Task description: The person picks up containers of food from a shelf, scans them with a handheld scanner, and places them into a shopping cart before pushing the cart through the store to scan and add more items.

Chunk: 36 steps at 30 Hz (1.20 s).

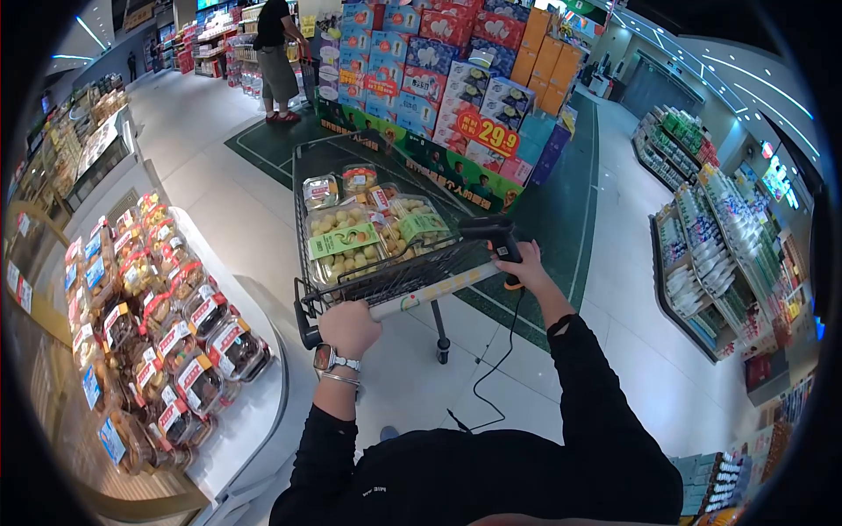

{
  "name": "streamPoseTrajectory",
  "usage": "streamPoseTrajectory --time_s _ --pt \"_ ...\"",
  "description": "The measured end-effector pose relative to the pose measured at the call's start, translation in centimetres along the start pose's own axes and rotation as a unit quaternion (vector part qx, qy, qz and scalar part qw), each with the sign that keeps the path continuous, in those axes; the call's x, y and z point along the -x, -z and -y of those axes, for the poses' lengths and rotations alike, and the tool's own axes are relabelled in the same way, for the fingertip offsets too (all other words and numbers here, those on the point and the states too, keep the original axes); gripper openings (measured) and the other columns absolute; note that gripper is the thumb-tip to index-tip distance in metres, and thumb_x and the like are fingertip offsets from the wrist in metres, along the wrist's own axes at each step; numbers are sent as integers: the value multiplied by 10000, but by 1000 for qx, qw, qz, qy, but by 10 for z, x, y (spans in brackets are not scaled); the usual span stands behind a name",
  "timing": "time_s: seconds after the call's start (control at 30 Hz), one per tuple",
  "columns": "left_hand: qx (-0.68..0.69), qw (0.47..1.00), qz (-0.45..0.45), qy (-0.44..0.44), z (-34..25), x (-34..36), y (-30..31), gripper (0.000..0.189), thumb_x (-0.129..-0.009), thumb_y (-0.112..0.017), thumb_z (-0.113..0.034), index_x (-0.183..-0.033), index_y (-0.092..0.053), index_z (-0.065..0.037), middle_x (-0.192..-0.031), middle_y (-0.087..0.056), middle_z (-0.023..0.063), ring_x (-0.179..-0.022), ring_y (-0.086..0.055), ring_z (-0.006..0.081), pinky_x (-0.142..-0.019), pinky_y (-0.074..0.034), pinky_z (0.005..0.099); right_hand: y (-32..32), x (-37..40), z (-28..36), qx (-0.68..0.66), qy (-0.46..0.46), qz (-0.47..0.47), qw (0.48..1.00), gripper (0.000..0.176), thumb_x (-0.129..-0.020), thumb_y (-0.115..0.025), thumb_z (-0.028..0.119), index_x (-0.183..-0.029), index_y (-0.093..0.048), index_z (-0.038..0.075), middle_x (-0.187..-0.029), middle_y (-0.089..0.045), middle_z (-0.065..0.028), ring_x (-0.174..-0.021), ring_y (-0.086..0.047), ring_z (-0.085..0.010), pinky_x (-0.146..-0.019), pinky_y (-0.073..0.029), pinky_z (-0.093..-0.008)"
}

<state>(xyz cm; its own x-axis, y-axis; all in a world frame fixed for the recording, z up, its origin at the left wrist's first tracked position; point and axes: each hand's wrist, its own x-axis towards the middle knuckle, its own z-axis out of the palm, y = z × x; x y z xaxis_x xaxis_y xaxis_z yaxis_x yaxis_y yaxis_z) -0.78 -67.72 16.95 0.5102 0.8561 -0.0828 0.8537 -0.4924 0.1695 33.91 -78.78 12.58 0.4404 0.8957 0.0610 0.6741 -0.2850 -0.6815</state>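
My left hand (350, 328), with a watch and bracelet at its wrist, is wrapped round the left end of the white cart handle (434, 292). At the handle's right end my right hand (524, 267) is closed round it, beside a black device (488, 230) from which a cable (497, 371) hangs. In front of both hands is the wire shopping cart (368, 282). It holds large clear packs of round yellowish fruit (345, 248) with green labels, and smaller clear boxes (320, 190) behind them.
Packaged food boxes (203, 386) cover a white display counter (274, 421) at the left. Ahead stand stacked cartons (425, 83) with a price sign (488, 132). A person (277, 61) stands beyond the cart. Stocked shelves (702, 263) line the right.
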Motion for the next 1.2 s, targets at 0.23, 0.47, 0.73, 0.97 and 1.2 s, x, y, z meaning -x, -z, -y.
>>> streamPoseTrajectory --time_s 0.23,0.47,0.73,0.97,1.2 --pt "-2 999 -1 41 -11 -115 4 210 -658 -608 -267 -772 -691 -111 -719 -656 108 -681 -652 268 -607 -524 361 -9 -153 -34 -17 50 -33 998 309 -657 -664 405 -852 -695 167 -854 -601 -35 -1034 -461 -246 -1053 -45 -456" --pt "-15 991 -35 127 -38 -231 2 192 -636 -608 -253 -745 -680 -113 -690 -646 111 -656 -647 271 -597 -522 363 -8 -306 -51 -50 115 8 992 315 -648 -670 421 -853 -690 183 -852 -595 -26 -1016 -451 -211 -1056 -51 -426" --pt "-10 980 -30 197 -37 -356 16 221 -605 -590 -228 -770 -689 -119 -697 -645 110 -672 -644 276 -613 -523 367 -30 -476 -55 -11 179 30 983 379 -619 -685 468 -849 -682 167 -789 -518 -55 -961 -466 -231 -1057 -78 -417" --pt "-45 969 1 243 27 -456 37 260 -617 -593 -287 -825 -700 -174 -744 -659 93 -719 -649 260 -649 -520 360 -81 -590 -8 -1 229 33 973 465 -624 -691 475 -883 -647 92 -784 -507 -76 -960 -465 -250 -1052 -106 -437" --pt "-60 963 -43 257 134 -546 55 240 -598 -594 -277 -781 -702 -166 -713 -651 91 -690 -643 259 -638 -519 362 -159 -702 59 8 262 55 963 489 -622 -696 472 -910 -635 83 -831 -521 -85 -983 -457 -253 -1055 -107 -439"
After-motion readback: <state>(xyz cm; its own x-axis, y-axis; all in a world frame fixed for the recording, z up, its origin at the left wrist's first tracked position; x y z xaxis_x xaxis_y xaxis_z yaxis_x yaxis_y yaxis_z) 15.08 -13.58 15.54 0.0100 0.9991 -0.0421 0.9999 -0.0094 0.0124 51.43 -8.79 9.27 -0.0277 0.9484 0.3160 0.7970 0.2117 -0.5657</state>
